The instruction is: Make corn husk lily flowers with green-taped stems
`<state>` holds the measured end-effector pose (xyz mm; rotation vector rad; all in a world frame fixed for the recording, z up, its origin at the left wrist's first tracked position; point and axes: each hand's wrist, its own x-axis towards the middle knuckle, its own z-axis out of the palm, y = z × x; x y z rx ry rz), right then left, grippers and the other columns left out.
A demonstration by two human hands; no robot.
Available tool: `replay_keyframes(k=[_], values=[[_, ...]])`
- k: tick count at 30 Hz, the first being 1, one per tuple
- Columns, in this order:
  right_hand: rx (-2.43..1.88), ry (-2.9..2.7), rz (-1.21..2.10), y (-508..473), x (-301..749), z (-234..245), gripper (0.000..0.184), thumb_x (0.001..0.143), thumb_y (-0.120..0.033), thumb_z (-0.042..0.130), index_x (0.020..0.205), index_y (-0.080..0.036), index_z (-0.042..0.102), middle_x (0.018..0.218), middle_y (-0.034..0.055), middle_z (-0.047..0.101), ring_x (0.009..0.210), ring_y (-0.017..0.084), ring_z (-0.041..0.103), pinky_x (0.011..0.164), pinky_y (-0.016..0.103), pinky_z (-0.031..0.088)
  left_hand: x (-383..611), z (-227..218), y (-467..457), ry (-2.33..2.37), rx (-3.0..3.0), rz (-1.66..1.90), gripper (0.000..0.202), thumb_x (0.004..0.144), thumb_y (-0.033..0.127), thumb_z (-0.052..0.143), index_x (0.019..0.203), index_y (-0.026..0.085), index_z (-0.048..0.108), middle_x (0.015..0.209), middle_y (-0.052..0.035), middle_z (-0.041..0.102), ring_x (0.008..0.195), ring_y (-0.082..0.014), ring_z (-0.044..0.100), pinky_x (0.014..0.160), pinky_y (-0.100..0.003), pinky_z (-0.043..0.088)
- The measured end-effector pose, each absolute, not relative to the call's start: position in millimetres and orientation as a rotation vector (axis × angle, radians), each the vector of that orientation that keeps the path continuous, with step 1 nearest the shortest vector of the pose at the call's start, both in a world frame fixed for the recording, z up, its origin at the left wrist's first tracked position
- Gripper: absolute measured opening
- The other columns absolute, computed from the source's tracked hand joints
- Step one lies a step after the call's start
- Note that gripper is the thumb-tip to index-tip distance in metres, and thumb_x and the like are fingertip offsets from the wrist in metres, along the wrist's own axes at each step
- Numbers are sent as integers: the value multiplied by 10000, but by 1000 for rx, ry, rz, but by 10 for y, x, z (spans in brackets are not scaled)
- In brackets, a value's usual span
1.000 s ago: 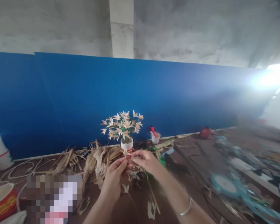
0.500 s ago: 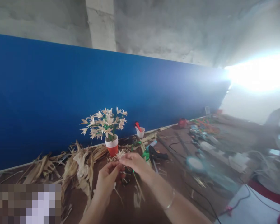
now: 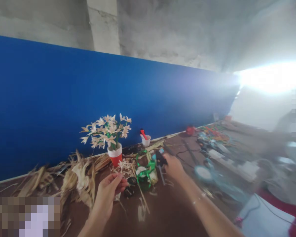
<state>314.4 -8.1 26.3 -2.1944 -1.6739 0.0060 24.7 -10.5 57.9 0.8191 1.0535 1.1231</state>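
Note:
My left hand [image 3: 110,188] is closed in a pinch on a small pale husk flower [image 3: 123,167], held upright in front of the pot. My right hand [image 3: 174,166] is closed around the handle of a black glue gun [image 3: 160,158] lying on the table. Behind the left hand stands a red and white pot [image 3: 115,154] full of pale flowers [image 3: 108,131] on green stems. Curls of green ribbon [image 3: 145,176] lie between the two hands. The left fingertips partly hide the flower's base.
Dry corn husks [image 3: 82,179] are heaped on the left of the brown table [image 3: 170,210]. A white cup [image 3: 146,141] with a red-handled tool stands by the blue partition [image 3: 128,95]. To the right lie a ribbon roll [image 3: 203,173], a white power strip [image 3: 233,164] and cables.
My right hand has left the flower and moved right and slightly away from me onto the glue gun. My left hand still pinches the flower. The view has shifted slightly.

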Motion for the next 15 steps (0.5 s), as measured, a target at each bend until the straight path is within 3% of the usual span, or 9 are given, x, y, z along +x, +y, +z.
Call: replay_keyframes(k=[2,6,10,15], values=[[-2132,-1579,16,-44,3120,372,313,809,-216,452,1111,-151,502,912,106,656,821,219,608,686,294,416,253,575,-90,1039,812,1142,249,601,276,761,699,113,599,561,-39,678,475,-92,612,460,-152,475],[-1576,-1286,312,-26,2795,659,291,768,-426,529,882,-166,592,658,33,634,608,197,601,584,293,455,229,574,-19,1035,806,1183,243,618,296,740,671,126,574,538,-19,657,432,-85,587,423,-155,457],[-1352,-1545,429,-80,2261,838,211,682,-370,635,798,-195,614,683,19,645,577,167,586,564,271,463,147,631,40,1014,812,1230,251,600,301,744,669,127,577,540,-20,662,431,-90,591,427,-163,462],[-1068,-2043,353,32,1884,869,63,707,-225,607,762,-199,591,720,7,614,650,145,562,608,239,438,54,746,65,1046,819,1283,253,597,314,746,671,134,584,528,-22,663,427,-101,597,417,-164,459]])
